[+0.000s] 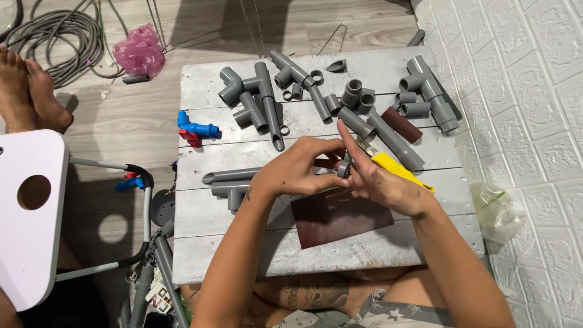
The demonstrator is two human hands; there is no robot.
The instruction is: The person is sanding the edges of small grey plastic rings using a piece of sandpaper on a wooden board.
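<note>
Gripping a small grey pipe ring [344, 168] above the brown sandpaper sheet [340, 215], the left hand [297, 170] pinches it while the right hand [379, 179] clasps a yellow knife [398, 170], desk [200, 243] beneath.

Whitewashed plank board [316, 255] on a wooden floor [139, 121], strewn with grey pipe pieces

Dark sandpaper sheet [340, 215] lies near the board's centre, toward 6 o'clock; grey pipe assembly [228, 181] at 9 o'clock; blue and red fitting [194, 129] at 10 o'clock on the edge; elbow-and-tee cluster [255, 100] at 11 o'clock; loose grey couplings [355, 97] at 12 o'clock; large tee assembly [431, 91] at 1 o'clock; a small sandpaper strip [401, 124] beside it.
</note>
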